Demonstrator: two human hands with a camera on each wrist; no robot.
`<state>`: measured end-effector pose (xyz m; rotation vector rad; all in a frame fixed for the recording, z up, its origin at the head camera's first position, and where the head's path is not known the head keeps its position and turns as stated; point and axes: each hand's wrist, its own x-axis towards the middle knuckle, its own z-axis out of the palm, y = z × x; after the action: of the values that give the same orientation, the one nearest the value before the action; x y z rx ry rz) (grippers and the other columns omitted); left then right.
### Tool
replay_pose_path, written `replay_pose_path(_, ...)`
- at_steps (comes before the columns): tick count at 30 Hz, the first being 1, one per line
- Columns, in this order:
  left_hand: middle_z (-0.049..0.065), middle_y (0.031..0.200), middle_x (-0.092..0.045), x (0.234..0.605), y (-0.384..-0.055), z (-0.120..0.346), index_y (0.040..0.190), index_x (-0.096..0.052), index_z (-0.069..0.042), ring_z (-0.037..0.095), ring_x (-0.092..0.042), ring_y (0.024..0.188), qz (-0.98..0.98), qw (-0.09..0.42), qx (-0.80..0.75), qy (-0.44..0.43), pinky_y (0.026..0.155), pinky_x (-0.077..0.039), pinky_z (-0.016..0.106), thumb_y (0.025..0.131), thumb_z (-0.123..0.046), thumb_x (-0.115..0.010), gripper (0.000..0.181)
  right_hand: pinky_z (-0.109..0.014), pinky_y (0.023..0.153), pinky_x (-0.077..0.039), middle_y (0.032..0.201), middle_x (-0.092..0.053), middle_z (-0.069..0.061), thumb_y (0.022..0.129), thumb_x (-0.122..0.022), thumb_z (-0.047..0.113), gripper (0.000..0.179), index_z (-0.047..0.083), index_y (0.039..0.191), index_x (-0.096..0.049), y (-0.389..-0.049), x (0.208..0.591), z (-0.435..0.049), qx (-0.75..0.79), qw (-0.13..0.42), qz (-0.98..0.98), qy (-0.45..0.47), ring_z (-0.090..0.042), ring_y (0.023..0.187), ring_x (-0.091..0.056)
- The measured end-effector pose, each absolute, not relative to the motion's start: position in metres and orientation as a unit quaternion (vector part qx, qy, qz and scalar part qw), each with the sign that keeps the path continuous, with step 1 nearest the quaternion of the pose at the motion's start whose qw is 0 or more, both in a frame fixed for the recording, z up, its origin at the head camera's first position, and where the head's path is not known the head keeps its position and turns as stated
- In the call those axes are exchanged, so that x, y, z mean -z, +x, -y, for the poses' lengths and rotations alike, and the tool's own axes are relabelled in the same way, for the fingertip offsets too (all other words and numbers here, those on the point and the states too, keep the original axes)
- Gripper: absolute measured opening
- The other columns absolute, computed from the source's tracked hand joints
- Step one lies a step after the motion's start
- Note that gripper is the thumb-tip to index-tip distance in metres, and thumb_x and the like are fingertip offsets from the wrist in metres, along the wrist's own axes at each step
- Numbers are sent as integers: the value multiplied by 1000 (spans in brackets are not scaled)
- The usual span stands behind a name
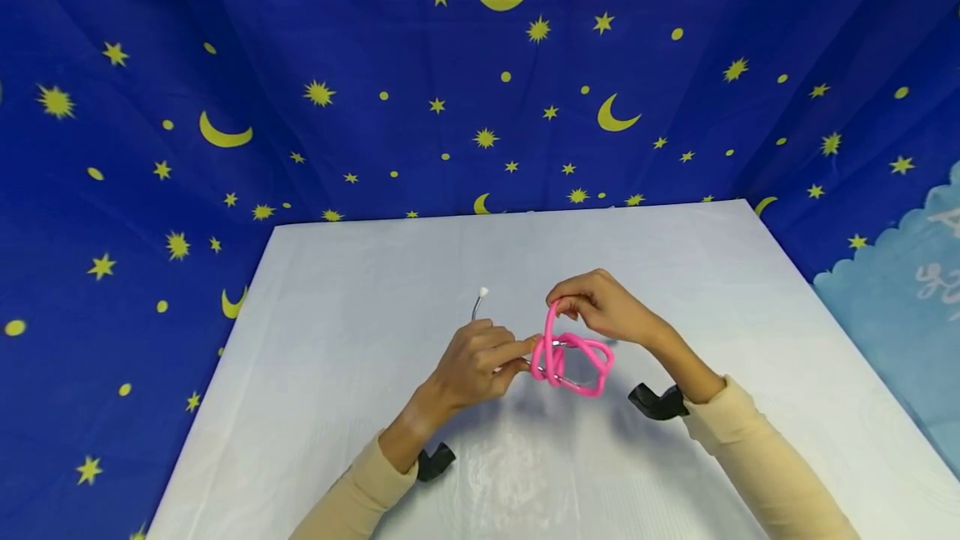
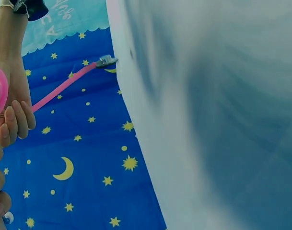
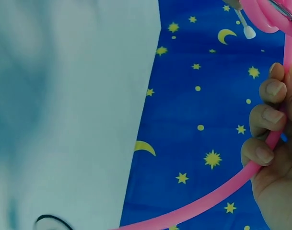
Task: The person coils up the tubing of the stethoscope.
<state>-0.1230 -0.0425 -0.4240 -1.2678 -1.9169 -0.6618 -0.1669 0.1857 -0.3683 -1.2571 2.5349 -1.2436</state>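
A stethoscope with pink tubing (image 1: 600, 390) is held above the white table, its tube wound in loops around its metal ear tubes. My left hand (image 1: 476, 361) grips the metal ear tubes beside the loops; one white ear tip (image 1: 483, 292) sticks out beyond the knuckles. On the other side my right hand (image 1: 607, 304) pinches a raised stretch of tube between thumb and fingers. In the right wrist view, the fingers (image 3: 263, 120) curl round the pink tube (image 3: 203, 206), which runs on down and left. The metal chestpiece (image 2: 106, 61) shows at the tube's end in the left wrist view.
A white table (image 1: 360, 290) lies under both hands. Behind it and along its sides hangs a blue cloth (image 1: 420, 48) with yellow moons and stars. Black wrist mounts (image 1: 658, 402) jut from both forearms. A light-blue lettered panel (image 1: 907, 298) stands at the right.
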Motion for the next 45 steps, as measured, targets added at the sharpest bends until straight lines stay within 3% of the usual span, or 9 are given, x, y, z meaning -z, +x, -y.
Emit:
replay_pose_path(9, -7, 54, -56, 423, -123, 45, 97, -72, -7, 0, -46, 49, 732, 345, 339, -480, 52, -28, 16, 73, -19, -74, 27, -22, 54, -45, 71, -61, -2, 86, -45, -14, 28, 2, 90, -67, -173, 380, -183, 448, 32, -784, -428, -5, 60, -50)
replay_pose_path(15, -5, 56, -58, 420, -123, 46, 91, -73, -5, 1, -45, 49, 726, 353, 385, -447, 52, -29, 18, 77, -20, -72, 21, -22, 57, -49, 79, -67, -11, 87, -48, -11, 20, -4, 95, -65, -170, 390, -177, 480, 30, -775, -410, -2, 62, -54)
replay_pose_path(20, -4, 58, -59, 420, -124, 47, 93, -72, -4, 3, -44, 49, 722, 364, 410, -423, 52, -29, 19, 78, -15, -70, 19, -22, 62, -49, 83, -68, -8, 83, -54, -11, 23, 0, 98, -66, -163, 398, -171, 445, -44, -782, -434, -3, 69, -56)
replay_pose_path(24, -3, 56, -56, 420, -126, 48, 93, -72, -4, 5, -42, 47, 719, 385, 427, -390, 52, -26, 20, 80, -13, -67, 17, -19, 58, -47, 84, -64, -3, 74, -57, -17, 40, 4, 108, -60, -156, 402, -163, 388, -107, -791, -461, -6, 67, -57)
replay_pose_path(27, -2, 55, -55, 420, -128, 50, 92, -72, -4, 6, -42, 47, 724, 395, 425, -372, 51, -25, 21, 79, -13, -67, 16, -19, 56, -47, 84, -64, -3, 68, -69, -12, 53, 3, 117, -54, -149, 405, -160, 336, -145, -816, -447, -9, 66, -59)
replay_pose_path(29, -2, 55, -55, 421, -129, 50, 92, -72, -4, 6, -42, 48, 730, 396, 423, -362, 51, -25, 21, 77, -11, -68, 17, -23, 61, -50, 86, -66, -6, 67, -73, -8, 58, 0, 120, -51, -146, 407, -159, 306, -156, -835, -429, -16, 75, -61)
replay_pose_path(33, -2, 56, -56, 424, -129, 51, 91, -72, -5, 5, -40, 47, 742, 393, 418, -346, 51, -26, 21, 72, -9, -71, 20, -24, 63, -51, 84, -67, -8, 75, -66, -8, 45, 0, 117, -53, -143, 409, -157, 285, -146, -861, -395, -18, 79, -61)
replay_pose_path(38, -3, 56, -57, 428, -127, 51, 91, -72, -6, 4, -40, 47, 750, 389, 415, -339, 51, -26, 20, 71, -10, -73, 21, -15, 50, -41, 79, -64, -7, 84, -57, -5, 28, -1, 111, -56, -141, 411, -158, 284, -129, -870, -383, -6, 59, -49)
replay_pose_path(45, -1, 61, -62, 430, -126, 49, 92, -72, -6, 4, -43, 48, 757, 381, 411, -336, 51, -29, 20, 71, -8, -72, 21, -13, 46, -34, 70, -56, 0, 82, -56, -5, 19, -2, 100, -59, -136, 415, -161, 254, -149, -871, -394, -3, 54, -38)
